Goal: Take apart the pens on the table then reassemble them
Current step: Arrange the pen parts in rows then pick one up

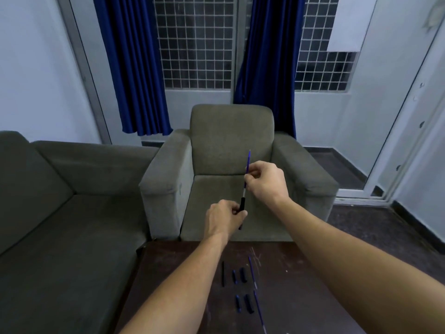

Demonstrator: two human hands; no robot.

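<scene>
My left hand (225, 216) grips a black pen barrel (242, 204) held up over the armchair. My right hand (263, 180) pinches a thin blue refill (248, 160) whose lower end sits in the barrel's top. The refill points up and slightly right. On the dark table (301, 297) below lie pen parts in rows: a black barrel (223, 274), short blue (234, 277) and black (243, 275) pieces, a blue refill (252, 272), two more short pieces (243, 304) and a second blue refill (259, 310).
A grey armchair (231, 141) stands just beyond the table, a grey sofa (60, 201) at the left. Blue curtains (134, 68) and a grilled window are behind. A sliding door frame (390, 165) is at the right.
</scene>
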